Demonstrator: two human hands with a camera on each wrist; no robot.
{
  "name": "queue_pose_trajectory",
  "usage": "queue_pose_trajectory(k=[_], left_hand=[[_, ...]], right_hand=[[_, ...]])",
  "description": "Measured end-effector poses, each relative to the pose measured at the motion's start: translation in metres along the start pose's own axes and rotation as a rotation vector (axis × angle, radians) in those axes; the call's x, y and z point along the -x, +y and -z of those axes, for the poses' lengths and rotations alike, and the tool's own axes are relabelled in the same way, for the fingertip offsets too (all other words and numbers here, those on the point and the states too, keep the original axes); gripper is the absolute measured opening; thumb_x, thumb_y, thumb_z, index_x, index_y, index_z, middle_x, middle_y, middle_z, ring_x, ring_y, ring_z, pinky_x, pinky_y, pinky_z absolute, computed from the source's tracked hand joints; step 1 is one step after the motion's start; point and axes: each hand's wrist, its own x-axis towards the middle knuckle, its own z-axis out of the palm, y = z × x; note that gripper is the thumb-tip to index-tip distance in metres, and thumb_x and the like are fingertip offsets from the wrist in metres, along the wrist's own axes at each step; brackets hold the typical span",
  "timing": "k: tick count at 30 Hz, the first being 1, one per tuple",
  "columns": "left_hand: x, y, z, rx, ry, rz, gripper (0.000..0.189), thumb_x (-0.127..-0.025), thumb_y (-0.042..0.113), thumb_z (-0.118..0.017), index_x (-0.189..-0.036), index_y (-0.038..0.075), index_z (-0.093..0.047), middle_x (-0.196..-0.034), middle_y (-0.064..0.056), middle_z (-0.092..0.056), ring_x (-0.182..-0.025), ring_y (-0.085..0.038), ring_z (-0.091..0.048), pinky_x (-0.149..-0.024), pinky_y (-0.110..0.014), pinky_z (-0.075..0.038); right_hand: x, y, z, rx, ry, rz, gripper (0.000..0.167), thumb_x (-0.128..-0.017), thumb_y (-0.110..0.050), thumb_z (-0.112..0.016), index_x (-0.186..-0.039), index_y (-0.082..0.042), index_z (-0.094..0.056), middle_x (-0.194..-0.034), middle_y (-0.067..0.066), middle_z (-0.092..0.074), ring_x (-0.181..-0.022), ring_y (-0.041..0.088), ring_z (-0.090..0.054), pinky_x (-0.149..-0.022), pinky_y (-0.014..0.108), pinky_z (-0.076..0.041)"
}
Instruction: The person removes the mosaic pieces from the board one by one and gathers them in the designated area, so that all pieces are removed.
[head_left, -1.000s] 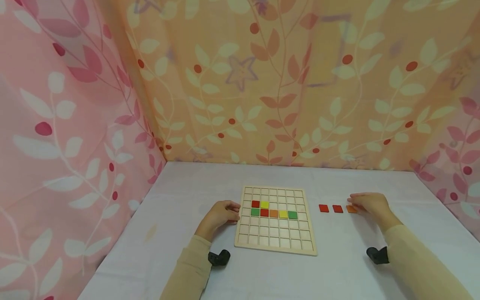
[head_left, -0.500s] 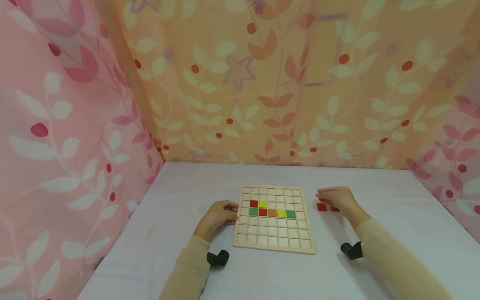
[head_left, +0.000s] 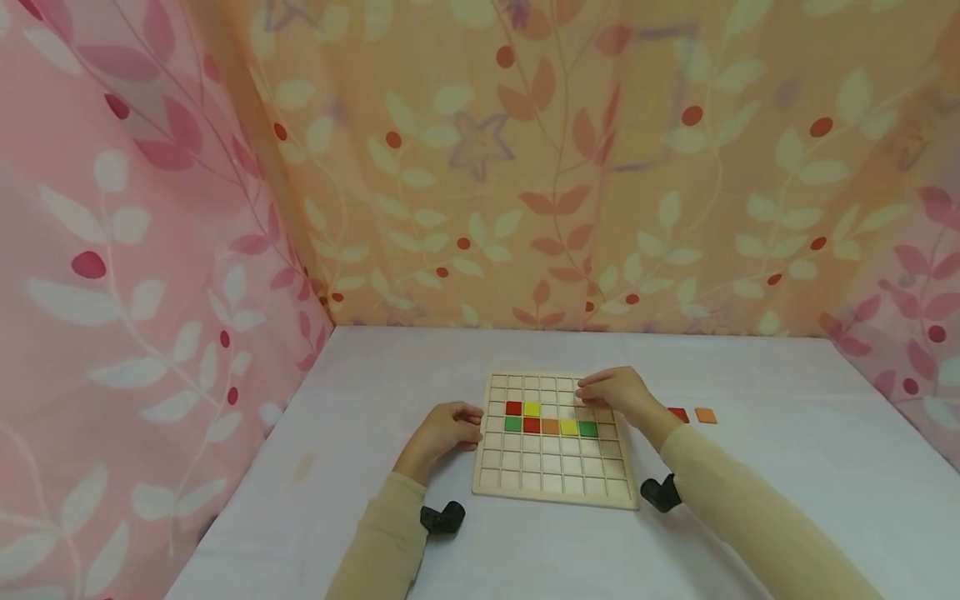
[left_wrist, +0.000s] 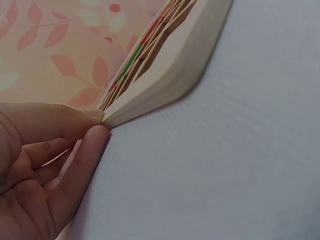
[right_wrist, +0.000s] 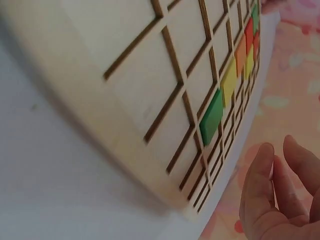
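Observation:
A square wooden grid board lies on the table with red, yellow, green and orange square tiles in two rows of its cells. At its left edge, my left hand pinches the rim; the left wrist view shows the thumb and a finger meeting at the wood. My right hand hovers over the board's upper right part. The right wrist view shows its fingertips apart, with no tile visible between them. Right of the board lie a red tile, partly covered by the arm, and an orange tile.
A white cloth covers the table. Patterned fabric hangs behind and along the left and right sides. A black wrist camera sits on the left wrist, another on the right.
My right hand has moved left from beside the orange tile, past the red tiles, to over the board. The forearm now covers the nearest red tile's spot. My left hand keeps its place.

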Motion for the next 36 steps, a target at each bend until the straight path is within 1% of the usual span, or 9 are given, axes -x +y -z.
queue_pose_trajectory(k=[6, 12, 14, 17, 19, 23, 28, 32, 36], left_hand=[[-0.005, -0.003, -0.002, -0.015, 0.015, -0.001, 0.039, -0.081, -0.007, -0.072, -0.120, -0.002, -0.065, -0.107, -0.012, -0.065, -0.083, -0.014, -0.063, -0.070, -0.025, -0.060], [-0.002, -0.002, -0.002, -0.002, -0.003, 0.009, 0.038, -0.082, -0.008, -0.071, -0.120, -0.003, -0.065, -0.105, -0.012, -0.066, -0.082, -0.013, -0.064, -0.071, -0.026, -0.060], [-0.001, -0.001, -0.001, -0.004, -0.003, 0.005, 0.038, -0.082, -0.007, -0.070, -0.119, -0.003, -0.065, -0.104, -0.011, -0.066, -0.082, -0.013, -0.064, -0.071, -0.024, -0.060], [-0.001, 0.000, 0.000, -0.009, 0.011, -0.007, 0.036, -0.083, -0.007, -0.070, -0.119, -0.003, -0.065, -0.102, -0.011, -0.066, -0.082, -0.013, -0.063, -0.070, -0.023, -0.059], [-0.001, 0.000, 0.000, -0.007, 0.011, 0.001, 0.037, -0.083, -0.007, -0.070, -0.119, -0.003, -0.065, -0.104, -0.011, -0.066, -0.082, -0.014, -0.063, -0.070, -0.024, -0.059], [0.001, -0.002, -0.001, -0.003, -0.001, 0.012, 0.039, -0.082, -0.007, -0.071, -0.120, -0.003, -0.064, -0.107, -0.014, -0.065, -0.082, -0.014, -0.063, -0.072, -0.026, -0.060], [0.001, -0.002, -0.003, -0.008, 0.010, 0.007, 0.038, -0.082, -0.007, -0.070, -0.120, -0.003, -0.065, -0.106, -0.013, -0.065, -0.080, -0.014, -0.062, -0.069, -0.025, -0.059], [0.001, 0.000, -0.001, -0.011, 0.013, 0.002, 0.037, -0.082, -0.006, -0.070, -0.119, -0.002, -0.065, -0.105, -0.013, -0.065, -0.080, -0.014, -0.062, -0.069, -0.024, -0.059], [0.002, -0.001, -0.001, -0.015, 0.006, 0.012, 0.038, -0.082, -0.005, -0.071, -0.120, -0.002, -0.065, -0.106, -0.013, -0.066, -0.081, -0.014, -0.063, -0.070, -0.025, -0.059]], right_hand=[[-0.004, -0.006, -0.018, -0.006, -0.042, 0.001, 0.036, -0.091, -0.004, -0.069, -0.119, 0.017, -0.062, -0.090, 0.009, -0.076, -0.074, 0.010, -0.072, -0.081, 0.034, -0.061], [-0.010, -0.004, -0.032, -0.068, -0.048, -0.086, 0.035, -0.090, -0.001, -0.069, -0.120, 0.016, -0.062, -0.085, 0.007, -0.075, -0.074, 0.014, -0.072, -0.081, 0.034, -0.061], [-0.013, -0.004, -0.038, -0.063, -0.051, -0.109, 0.034, -0.091, -0.002, -0.069, -0.119, 0.014, -0.063, -0.085, 0.007, -0.075, -0.074, 0.015, -0.073, -0.080, 0.033, -0.061], [-0.016, -0.005, -0.046, -0.038, -0.055, -0.100, 0.031, -0.090, -0.002, -0.070, -0.116, 0.014, -0.066, -0.086, 0.009, -0.075, -0.072, 0.014, -0.072, -0.077, 0.032, -0.062], [-0.017, -0.003, -0.050, -0.007, -0.060, -0.096, 0.029, -0.089, -0.003, -0.071, -0.113, 0.013, -0.067, -0.085, 0.009, -0.076, -0.069, 0.013, -0.071, -0.073, 0.029, -0.062], [-0.020, 0.001, -0.057, -0.001, -0.060, -0.097, 0.027, -0.086, 0.001, -0.073, -0.110, 0.013, -0.069, -0.082, 0.009, -0.076, -0.065, 0.011, -0.069, -0.067, 0.026, -0.061], [-0.021, 0.002, -0.061, -0.006, -0.051, -0.097, 0.027, -0.085, 0.003, -0.073, -0.110, 0.012, -0.069, -0.083, 0.008, -0.075, -0.067, 0.010, -0.070, -0.067, 0.026, -0.061], [-0.022, 0.000, -0.063, 0.006, -0.035, -0.086, 0.026, -0.085, 0.002, -0.073, -0.109, 0.012, -0.069, -0.089, 0.015, -0.076, -0.066, 0.010, -0.070, -0.066, 0.025, -0.061], [-0.024, 0.002, -0.064, 0.005, -0.026, -0.110, 0.024, -0.084, 0.003, -0.074, -0.106, 0.011, -0.070, -0.087, 0.014, -0.076, -0.062, 0.010, -0.069, -0.063, 0.024, -0.060]])
